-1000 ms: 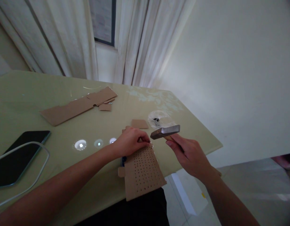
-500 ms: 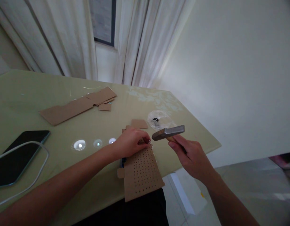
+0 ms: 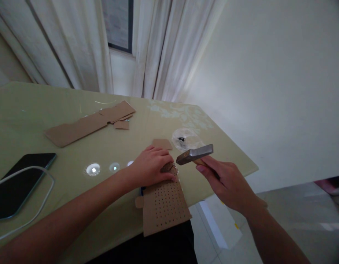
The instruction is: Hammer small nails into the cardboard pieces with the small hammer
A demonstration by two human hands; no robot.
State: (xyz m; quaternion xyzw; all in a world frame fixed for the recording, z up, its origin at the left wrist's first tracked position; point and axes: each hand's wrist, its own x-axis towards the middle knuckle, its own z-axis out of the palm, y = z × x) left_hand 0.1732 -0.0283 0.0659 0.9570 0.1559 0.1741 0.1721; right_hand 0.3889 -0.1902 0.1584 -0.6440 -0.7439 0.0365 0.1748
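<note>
Bg: plain white wall (image 3: 268,91), long off-white fabric curtains (image 3: 73,44). Glossy pale-green tabletop (image 3: 142,128) w/ perforated brown cardboard sheet (image 3: 168,205) over near edge; L hand (image 3: 153,167) on top, fingers bent, can't tell if gripping. R hand (image 3: 224,181), fingers closed round wood-handled grey metal hammer (image 3: 195,153), head nr sheet.

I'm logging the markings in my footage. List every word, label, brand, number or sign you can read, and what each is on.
No readable text anywhere in view.
Hammer: any stamp on its head is too small or blurred to read.
Phone: screen dark, no characters showing.
Perforated cardboard: rows of holes, no visible print.
Long cardboard strip: no visible print.
Clear plastic: no legible label.
</note>
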